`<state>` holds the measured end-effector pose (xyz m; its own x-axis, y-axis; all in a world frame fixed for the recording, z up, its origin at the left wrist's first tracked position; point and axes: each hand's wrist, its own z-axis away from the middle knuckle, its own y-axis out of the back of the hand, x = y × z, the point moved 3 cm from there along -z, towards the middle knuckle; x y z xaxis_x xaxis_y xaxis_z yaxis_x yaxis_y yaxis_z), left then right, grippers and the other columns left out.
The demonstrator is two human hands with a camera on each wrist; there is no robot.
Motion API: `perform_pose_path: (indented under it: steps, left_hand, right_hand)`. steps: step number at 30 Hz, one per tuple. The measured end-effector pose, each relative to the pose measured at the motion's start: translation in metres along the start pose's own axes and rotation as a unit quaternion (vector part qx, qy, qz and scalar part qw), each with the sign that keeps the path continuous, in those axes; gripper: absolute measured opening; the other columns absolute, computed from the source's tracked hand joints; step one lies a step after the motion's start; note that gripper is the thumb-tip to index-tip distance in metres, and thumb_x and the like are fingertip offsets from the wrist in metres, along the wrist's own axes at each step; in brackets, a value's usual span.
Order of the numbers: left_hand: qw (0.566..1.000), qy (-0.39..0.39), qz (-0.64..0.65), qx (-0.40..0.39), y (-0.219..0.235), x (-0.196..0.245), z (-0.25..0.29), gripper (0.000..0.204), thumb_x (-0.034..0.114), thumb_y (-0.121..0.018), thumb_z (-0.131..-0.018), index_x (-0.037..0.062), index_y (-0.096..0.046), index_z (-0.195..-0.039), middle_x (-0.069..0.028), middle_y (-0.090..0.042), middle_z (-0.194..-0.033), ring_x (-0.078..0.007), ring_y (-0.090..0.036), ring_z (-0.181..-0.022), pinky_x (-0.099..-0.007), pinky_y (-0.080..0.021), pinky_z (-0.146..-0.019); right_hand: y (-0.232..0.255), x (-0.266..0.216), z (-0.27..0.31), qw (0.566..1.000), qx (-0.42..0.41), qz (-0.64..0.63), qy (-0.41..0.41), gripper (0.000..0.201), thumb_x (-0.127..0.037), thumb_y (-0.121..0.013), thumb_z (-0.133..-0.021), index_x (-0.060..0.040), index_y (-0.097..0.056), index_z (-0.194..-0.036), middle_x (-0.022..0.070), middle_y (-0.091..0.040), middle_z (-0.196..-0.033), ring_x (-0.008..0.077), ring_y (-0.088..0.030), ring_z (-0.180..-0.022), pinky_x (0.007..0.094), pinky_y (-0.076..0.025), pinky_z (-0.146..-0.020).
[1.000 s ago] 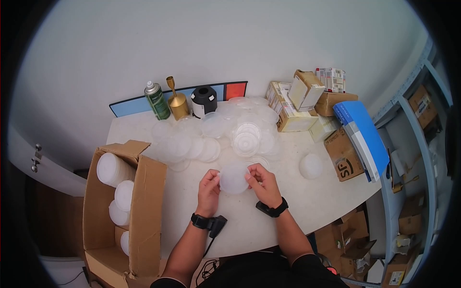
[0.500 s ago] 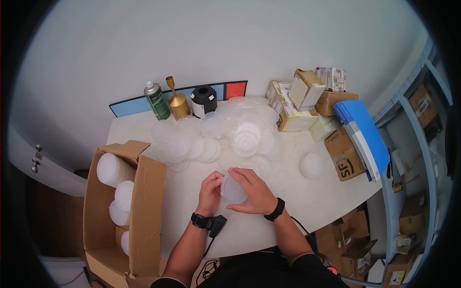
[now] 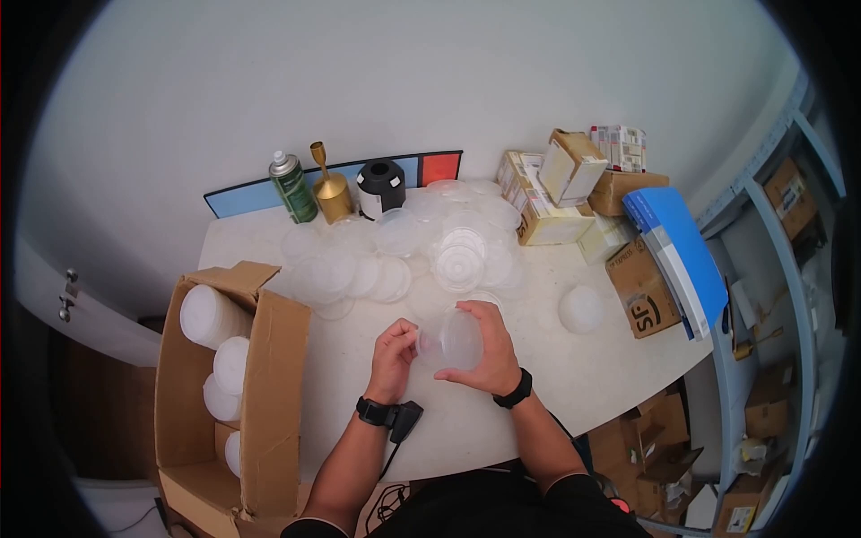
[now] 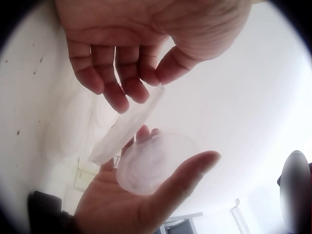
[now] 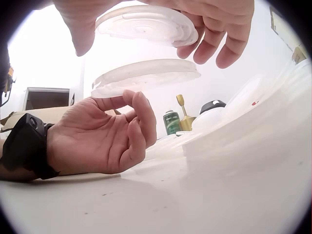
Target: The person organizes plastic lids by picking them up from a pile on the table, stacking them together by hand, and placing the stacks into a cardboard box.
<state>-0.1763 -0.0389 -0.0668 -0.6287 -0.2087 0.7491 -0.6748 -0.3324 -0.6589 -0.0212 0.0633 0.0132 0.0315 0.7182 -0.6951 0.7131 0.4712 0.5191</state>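
Note:
In the head view my left hand (image 3: pixel 389 363) pinches a translucent round plastic lid (image 5: pixel 146 74) by its edge between thumb and fingers. Beside it my right hand (image 3: pixel 491 359) holds more translucent lid plastic (image 3: pixel 463 339), thumb on one side of the rim and fingers on the other. The right wrist view puts this right-hand lid (image 5: pixel 146 25), which shows stacked ridges, above the left one with a gap between. From the left wrist, the left-hand lid (image 4: pixel 129 127) appears nearly edge-on. Beyond both hands a loose pile of similar lids (image 3: pixel 462 260) covers the table.
At left stands an open cardboard box (image 3: pixel 276 394) with stacks of white round lids or tubs (image 3: pixel 212 316). A white stack (image 3: pixel 580 310) sits at right, near cartons (image 3: pixel 552 220) and a blue folder (image 3: pixel 674 247). A spray can (image 3: pixel 292 188) stands at the back.
Both hands held the lid by its edges; then the right hand spread across it. Now the right hand has drawn its lid plastic slightly rightward, leaving one lid in the left hand.

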Motion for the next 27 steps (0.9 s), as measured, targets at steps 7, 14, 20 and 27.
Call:
perform_pose_path:
  steps: [7, 14, 20, 27]
  left_hand:
    - [1.000, -0.011, -0.021, -0.016, -0.006, 0.001, 0.003, 0.012, 0.014, -0.056, -0.102, 0.0056, -0.061, -0.096, 0.0003, -0.064, -0.094, -0.0093, -0.058, -0.089, -0.0272, -0.046, -0.087]
    - [0.999, -0.004, -0.024, -0.026, -0.006, 0.000, 0.003, 0.010, 0.013, -0.056, -0.100, 0.0052, -0.062, -0.097, 0.0005, -0.063, -0.095, -0.0092, -0.057, -0.091, -0.0274, -0.045, -0.089]
    - [0.999, -0.004, -0.024, -0.043, -0.008, 0.001, 0.003, 0.011, 0.014, -0.056, -0.100, 0.0052, -0.062, -0.098, 0.0003, -0.063, -0.095, -0.0095, -0.057, -0.092, -0.0277, -0.044, -0.090]
    - [0.999, -0.002, -0.008, -0.052, -0.013, 0.005, 0.005, 0.014, 0.017, -0.058, -0.099, 0.0043, -0.063, -0.099, -0.0006, -0.064, -0.097, -0.0100, -0.058, -0.093, -0.0282, -0.045, -0.091]
  right_hand:
    - [-0.009, -0.003, -0.001, 0.996, -0.018, 0.082, 0.011, 0.104, -0.048, -0.099, -0.055, -0.0012, -0.049, -0.134, 0.0188, -0.056, -0.128, 0.0378, -0.057, -0.117, 0.0448, -0.049, -0.099]
    - [-0.011, -0.003, -0.002, 0.996, -0.057, 0.070, -0.017, 0.103, -0.047, -0.097, -0.058, -0.0007, -0.047, -0.135, 0.0190, -0.057, -0.125, 0.0381, -0.061, -0.113, 0.0431, -0.052, -0.094]
    - [-0.011, -0.004, -0.001, 0.994, -0.072, 0.065, -0.047, 0.101, -0.048, -0.097, -0.060, -0.0005, -0.047, -0.134, 0.0186, -0.059, -0.122, 0.0373, -0.064, -0.109, 0.0421, -0.054, -0.090]
    - [-0.011, -0.004, -0.001, 0.993, -0.079, 0.072, -0.052, 0.101, -0.049, -0.096, -0.060, -0.0006, -0.048, -0.134, 0.0189, -0.059, -0.122, 0.0384, -0.064, -0.109, 0.0425, -0.054, -0.089]
